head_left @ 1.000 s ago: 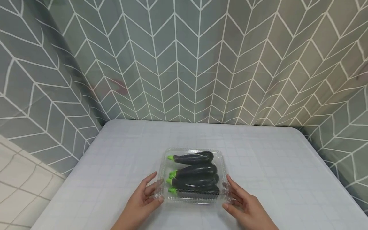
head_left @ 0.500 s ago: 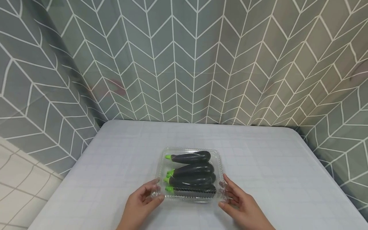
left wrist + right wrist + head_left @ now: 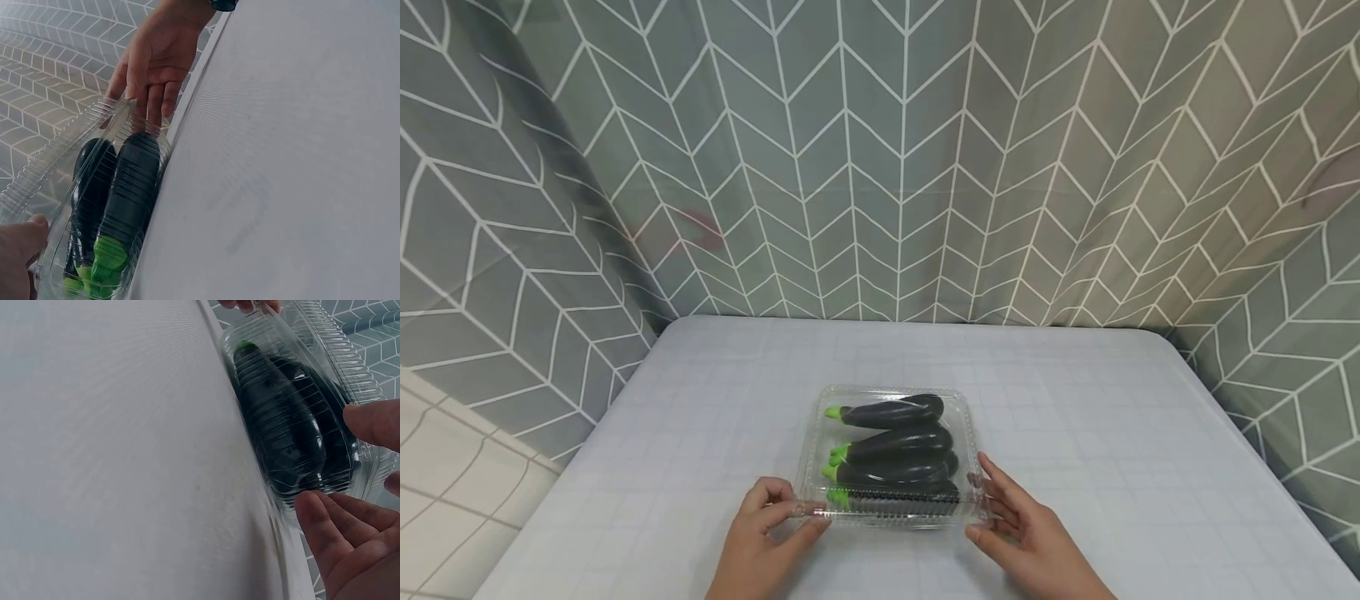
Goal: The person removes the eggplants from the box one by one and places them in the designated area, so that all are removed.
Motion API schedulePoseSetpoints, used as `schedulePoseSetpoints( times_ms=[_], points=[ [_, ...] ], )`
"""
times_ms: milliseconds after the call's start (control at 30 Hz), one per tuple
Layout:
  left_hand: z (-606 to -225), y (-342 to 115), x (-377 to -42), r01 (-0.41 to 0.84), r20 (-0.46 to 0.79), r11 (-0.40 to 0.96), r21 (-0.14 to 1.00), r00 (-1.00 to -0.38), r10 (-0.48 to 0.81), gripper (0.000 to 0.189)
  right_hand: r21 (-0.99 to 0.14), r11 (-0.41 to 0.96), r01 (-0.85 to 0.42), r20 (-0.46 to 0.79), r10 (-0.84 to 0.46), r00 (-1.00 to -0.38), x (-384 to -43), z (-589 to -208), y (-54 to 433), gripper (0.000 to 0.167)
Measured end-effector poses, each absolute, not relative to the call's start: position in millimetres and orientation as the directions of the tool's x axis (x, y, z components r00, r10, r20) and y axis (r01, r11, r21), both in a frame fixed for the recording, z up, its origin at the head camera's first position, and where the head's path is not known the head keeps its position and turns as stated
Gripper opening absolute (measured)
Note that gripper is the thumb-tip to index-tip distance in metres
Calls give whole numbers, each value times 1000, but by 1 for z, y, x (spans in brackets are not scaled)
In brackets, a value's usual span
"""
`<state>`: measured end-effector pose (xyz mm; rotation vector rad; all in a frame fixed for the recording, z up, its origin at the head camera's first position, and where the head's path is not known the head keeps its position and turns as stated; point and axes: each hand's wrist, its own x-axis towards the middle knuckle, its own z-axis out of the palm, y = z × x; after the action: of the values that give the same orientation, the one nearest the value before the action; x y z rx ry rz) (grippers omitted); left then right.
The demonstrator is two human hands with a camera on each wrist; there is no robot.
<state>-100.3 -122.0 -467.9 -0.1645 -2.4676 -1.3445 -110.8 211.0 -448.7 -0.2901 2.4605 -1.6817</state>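
A clear plastic clamshell box [image 3: 811, 442] lies on the table with several dark eggplants [image 3: 895, 443] inside, their green stem ends to the left. My left hand [image 3: 762, 533] pinches the box's near left corner between thumb and bent forefinger. At the near right corner, my right hand [image 3: 1026, 533] holds the box, thumb by the front edge and fingers along the side. In the right wrist view, the right thumb [image 3: 375, 425] touches the rim while the fingertips rest against the lower side wall. The lid looks shut over the eggplants [image 3: 134, 181].
A white cloth-covered table [image 3: 1090, 417] surrounds the box. Behind it and at both sides hangs a grey curtain [image 3: 880, 167] with white chevron lines. White tiles [image 3: 460, 467] show at the lower left.
The box and both hands have shifted slightly left in the head view. My left forefinger has bent and come down to the near corner, from straighter fingers along the side.
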Motion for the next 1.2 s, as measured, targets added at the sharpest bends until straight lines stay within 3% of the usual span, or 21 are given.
schedulePoseSetpoints(
  times_ms=[133, 267, 433, 600, 800, 900, 1067, 1200],
  points=[
    [-474, -127, -103, 467, 533, 577, 670, -844, 64, 30, -935, 341, -93, 5, -249, -968, -110, -449, 211, 82],
    [-477, -131, -106, 578, 583, 541, 611, -791, 187, 35, -938, 329, -108, 21, -258, -966, -109, -448, 211, 82],
    [-480, -132, -109, 683, 655, 534, 499, -700, 283, 24, -940, 330, -89, 1, -259, -966, -110, -448, 211, 84],
    [-476, -131, -108, 664, 627, 639, 388, -699, 345, 21, -947, 313, -77, -13, -274, -962, -111, -448, 209, 86],
    [-462, -122, -95, 541, 552, 803, 250, -761, 341, 23, -940, 326, -99, 4, -281, -960, -111, -447, 208, 86],
    [-456, -118, -90, 502, 484, 810, 301, -813, 324, 26, -934, 343, -104, 7, -271, -963, -111, -446, 207, 85],
    [-452, -110, -88, 440, 260, 692, 573, -898, 356, 30, -932, 349, -97, 5, -254, -967, -110, -447, 206, 85],
    [-455, -101, -89, 386, 180, 565, 730, -905, 385, 33, -929, 357, -101, 11, -247, -969, -110, -448, 207, 85]
  ],
)
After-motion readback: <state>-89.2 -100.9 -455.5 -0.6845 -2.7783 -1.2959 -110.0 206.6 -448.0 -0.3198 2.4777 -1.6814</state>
